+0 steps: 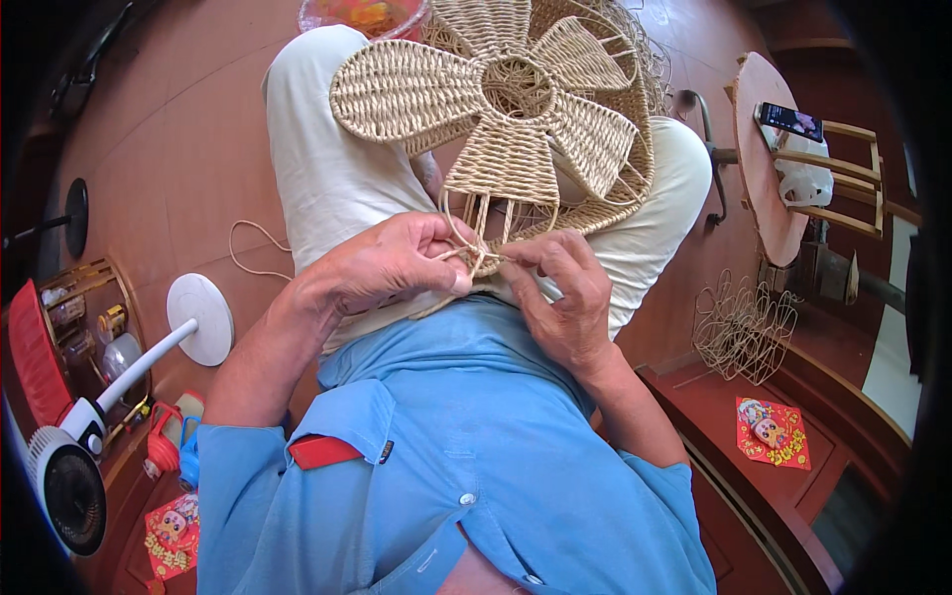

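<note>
A woven straw piece (399, 97) with petal-shaped panels round a ring lies across my lap, above a curved woven rim. Bare cords (481, 223) run down from its lowest panel to a knotted part just above my blue shirt. My left hand (392, 268) is closed at that knot, thumb and fingers pinched on the cord from the left. My right hand (560, 288) comes from the right, thumb and forefinger closed on a thin strand beside the knot, with its other fingers curled. A loose loop of cord (260, 248) trails at the left.
A red bucket (317, 15) stands beyond my left knee. A white fan (198, 319) and a rack of items (40, 352) are at left. At right are a round board (764, 223) with a phone (788, 121), a plastic bag (805, 183) and wire frames (744, 327).
</note>
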### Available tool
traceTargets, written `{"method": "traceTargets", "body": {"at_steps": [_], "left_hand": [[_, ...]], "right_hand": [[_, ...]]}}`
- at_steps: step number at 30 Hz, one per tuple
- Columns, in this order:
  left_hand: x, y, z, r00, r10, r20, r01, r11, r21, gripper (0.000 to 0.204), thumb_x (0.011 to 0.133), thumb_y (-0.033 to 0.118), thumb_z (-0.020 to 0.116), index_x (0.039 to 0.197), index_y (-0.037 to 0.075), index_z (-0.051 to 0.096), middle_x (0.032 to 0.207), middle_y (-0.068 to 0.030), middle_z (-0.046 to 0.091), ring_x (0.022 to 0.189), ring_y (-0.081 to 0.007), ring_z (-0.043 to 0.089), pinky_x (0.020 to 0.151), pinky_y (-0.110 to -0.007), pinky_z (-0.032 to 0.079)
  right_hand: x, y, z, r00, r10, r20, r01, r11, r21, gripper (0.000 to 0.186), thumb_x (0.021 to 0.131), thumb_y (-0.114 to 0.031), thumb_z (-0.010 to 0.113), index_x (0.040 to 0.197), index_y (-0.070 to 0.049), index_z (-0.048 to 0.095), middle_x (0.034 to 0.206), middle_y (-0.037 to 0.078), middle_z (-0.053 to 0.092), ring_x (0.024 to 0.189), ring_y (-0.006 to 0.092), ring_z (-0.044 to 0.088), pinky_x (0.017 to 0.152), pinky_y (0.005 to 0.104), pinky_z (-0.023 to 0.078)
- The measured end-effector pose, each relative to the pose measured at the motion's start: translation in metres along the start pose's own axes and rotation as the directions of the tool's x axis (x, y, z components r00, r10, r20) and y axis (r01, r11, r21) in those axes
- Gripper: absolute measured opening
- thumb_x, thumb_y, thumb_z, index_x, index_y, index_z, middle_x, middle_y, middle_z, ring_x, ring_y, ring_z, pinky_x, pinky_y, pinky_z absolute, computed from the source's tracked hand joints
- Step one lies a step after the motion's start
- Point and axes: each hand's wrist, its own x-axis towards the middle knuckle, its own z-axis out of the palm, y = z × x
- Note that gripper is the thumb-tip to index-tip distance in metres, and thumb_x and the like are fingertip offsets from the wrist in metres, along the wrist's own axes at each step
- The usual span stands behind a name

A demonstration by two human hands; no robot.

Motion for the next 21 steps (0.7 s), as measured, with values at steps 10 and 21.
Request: {"method": "traceTargets", "body": {"at_steps": [10, 21], "left_hand": [[0.000, -0.009, 0.005, 0.998, 0.055, 0.029, -0.055, 0.998, 0.018, 0.068, 0.093, 0.009, 0.085, 0.149, -0.007, 0.051, 0.092, 0.0032, 0.067, 0.085, -0.0046, 0.063, 0.079, -0.022, 0.049], [0.018, -0.009, 0.005, 0.871, 0.446, -0.208, -0.066, 0.524, 0.849, 0.023, 0.104, 0.017, 0.067, 0.108, -0.002, 0.078, 0.091, -0.0018, 0.076, 0.082, -0.0140, 0.066, 0.078, -0.035, 0.055]], "right_hand": [[0.009, -0.007, 0.008, 0.997, 0.050, 0.061, -0.041, 0.989, -0.142, 0.020, 0.085, -0.015, 0.090, 0.102, -0.008, 0.081, 0.088, 0.007, 0.067, 0.082, 0.0274, 0.066, 0.073, 0.0428, 0.052], [0.015, -0.007, 0.017, 0.998, 0.050, 0.046, -0.036, 0.966, -0.258, 0.018, 0.084, -0.017, 0.085, 0.084, -0.009, 0.069, 0.085, 0.007, 0.062, 0.080, 0.0293, 0.063, 0.074, 0.0452, 0.052]]}}
